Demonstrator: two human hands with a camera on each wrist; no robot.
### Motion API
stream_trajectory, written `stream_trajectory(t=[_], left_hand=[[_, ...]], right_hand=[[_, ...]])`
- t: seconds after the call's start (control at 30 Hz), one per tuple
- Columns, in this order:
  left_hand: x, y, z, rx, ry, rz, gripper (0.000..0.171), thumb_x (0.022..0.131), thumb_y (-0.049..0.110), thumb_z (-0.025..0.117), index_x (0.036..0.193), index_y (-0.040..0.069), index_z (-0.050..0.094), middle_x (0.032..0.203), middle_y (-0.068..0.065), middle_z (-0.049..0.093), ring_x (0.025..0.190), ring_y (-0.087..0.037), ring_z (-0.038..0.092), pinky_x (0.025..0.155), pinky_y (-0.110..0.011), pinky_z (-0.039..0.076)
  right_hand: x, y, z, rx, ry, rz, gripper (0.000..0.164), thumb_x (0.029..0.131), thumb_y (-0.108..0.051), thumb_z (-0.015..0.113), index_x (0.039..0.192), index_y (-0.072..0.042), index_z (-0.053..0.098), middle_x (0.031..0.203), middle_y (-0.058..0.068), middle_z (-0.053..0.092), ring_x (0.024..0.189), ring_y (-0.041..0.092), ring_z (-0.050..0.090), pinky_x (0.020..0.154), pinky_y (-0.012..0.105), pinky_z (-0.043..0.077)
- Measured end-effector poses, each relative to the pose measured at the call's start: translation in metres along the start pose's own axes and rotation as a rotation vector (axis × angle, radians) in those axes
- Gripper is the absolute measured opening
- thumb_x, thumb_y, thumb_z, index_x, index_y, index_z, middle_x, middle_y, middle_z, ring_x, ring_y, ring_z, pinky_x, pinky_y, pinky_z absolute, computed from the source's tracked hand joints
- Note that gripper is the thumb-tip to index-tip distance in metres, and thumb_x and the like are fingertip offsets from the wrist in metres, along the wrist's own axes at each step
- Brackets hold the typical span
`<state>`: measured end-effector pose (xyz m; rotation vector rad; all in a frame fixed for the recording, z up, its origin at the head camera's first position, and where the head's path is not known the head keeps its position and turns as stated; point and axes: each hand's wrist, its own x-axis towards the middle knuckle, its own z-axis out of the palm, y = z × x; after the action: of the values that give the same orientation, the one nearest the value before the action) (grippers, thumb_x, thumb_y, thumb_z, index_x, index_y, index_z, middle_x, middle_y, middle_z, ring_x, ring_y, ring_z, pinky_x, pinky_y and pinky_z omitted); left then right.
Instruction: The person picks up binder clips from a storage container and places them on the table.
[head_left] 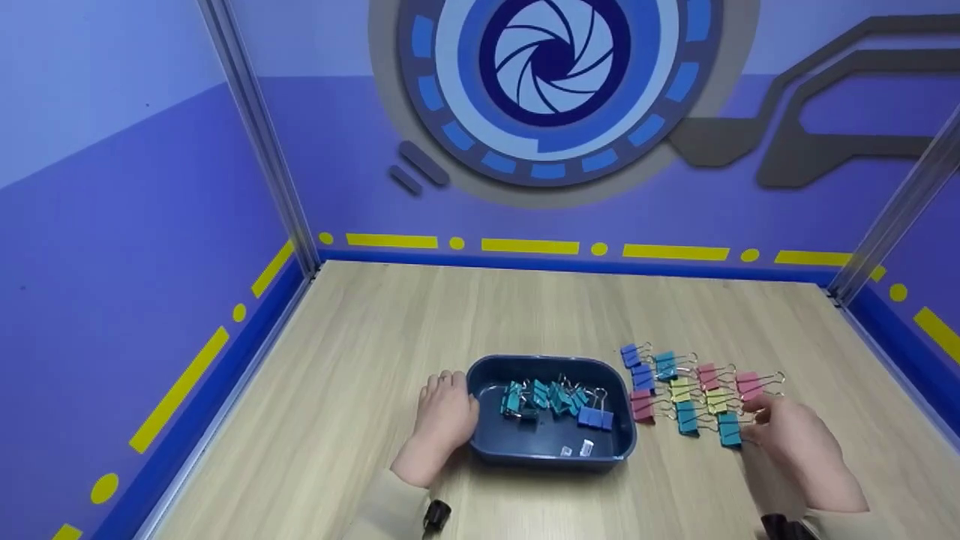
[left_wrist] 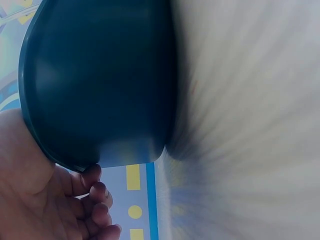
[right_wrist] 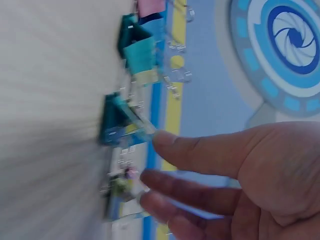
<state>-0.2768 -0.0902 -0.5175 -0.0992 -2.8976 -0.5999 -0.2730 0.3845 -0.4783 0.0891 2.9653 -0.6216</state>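
My left hand [head_left: 444, 412] holds the left side of a dark blue plastic box [head_left: 551, 454]. In the left wrist view, its bent fingers [left_wrist: 100, 192] lie by the rim of the box [left_wrist: 100, 85]. Inside the box are several teal binder clips [head_left: 559, 397] and a blue binder clip [head_left: 595, 418]. On the right, my right hand [head_left: 802, 442] is at the nearest teal binder clip [head_left: 729, 430]. The right wrist view has the thumb tip at the wire handle of a teal binder clip [right_wrist: 112, 120], with the other fingers apart from the thumb.
Rows of binder clips lie right of the box, among them pink [head_left: 750, 385], yellow [head_left: 679, 390] and blue [head_left: 630, 355] ones. Two small pale pieces [head_left: 586, 448] show on the box floor. Printed panels [head_left: 540, 217] enclose the wooden table [head_left: 390, 315].
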Motion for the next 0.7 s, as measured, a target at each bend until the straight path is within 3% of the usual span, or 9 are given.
stream_trajectory(t=[0.17,0.27,0.43,0.53,0.7], left_hand=[[0.000,0.000,0.000,-0.004,-0.005,-0.012,0.031,0.095,0.018,0.060,0.117,-0.004,0.061,0.109,-0.019,0.063,0.104,-0.035,0.054,0.088,-0.048,0.044],[0.000,0.001,0.000,-0.004,-0.011,-0.021,0.032,0.096,0.019,0.059,0.118,-0.004,0.061,0.111,-0.019,0.063,0.106,-0.036,0.055,0.090,-0.048,0.045],[0.001,0.000,0.000,-0.008,-0.022,-0.030,0.034,0.097,0.020,0.059,0.122,-0.004,0.061,0.116,-0.020,0.063,0.110,-0.036,0.054,0.093,-0.049,0.044],[0.000,0.000,0.001,-0.007,-0.025,-0.031,0.035,0.097,0.020,0.059,0.121,-0.005,0.061,0.116,-0.020,0.063,0.110,-0.037,0.054,0.093,-0.049,0.044],[0.000,0.001,0.000,0.002,-0.007,-0.020,0.034,0.096,0.020,0.060,0.120,-0.004,0.061,0.113,-0.020,0.063,0.108,-0.037,0.055,0.092,-0.050,0.045]], right_hand=[[-0.006,-0.020,-0.005,-0.036,0.125,-0.105,0.035,0.088,-0.007,0.074,0.118,0.008,0.066,0.112,0.031,0.069,0.101,0.050,0.065,0.081,0.060,0.051],[-0.005,-0.037,-0.003,0.023,0.174,-0.206,0.027,0.089,-0.005,0.073,0.114,0.005,0.070,0.109,0.027,0.072,0.097,0.045,0.068,0.080,0.057,0.054],[0.002,-0.067,0.004,0.137,0.186,-0.358,0.017,0.089,-0.004,0.075,0.106,-0.005,0.077,0.107,0.016,0.076,0.097,0.034,0.071,0.086,0.055,0.056],[0.009,-0.083,0.007,0.180,0.149,-0.416,0.016,0.090,-0.006,0.075,0.105,-0.010,0.078,0.104,0.009,0.078,0.098,0.030,0.072,0.090,0.053,0.056],[0.025,-0.106,0.014,0.254,-0.005,-0.517,0.020,0.091,-0.003,0.071,0.108,-0.010,0.078,0.106,0.008,0.078,0.099,0.027,0.073,0.088,0.043,0.059]])
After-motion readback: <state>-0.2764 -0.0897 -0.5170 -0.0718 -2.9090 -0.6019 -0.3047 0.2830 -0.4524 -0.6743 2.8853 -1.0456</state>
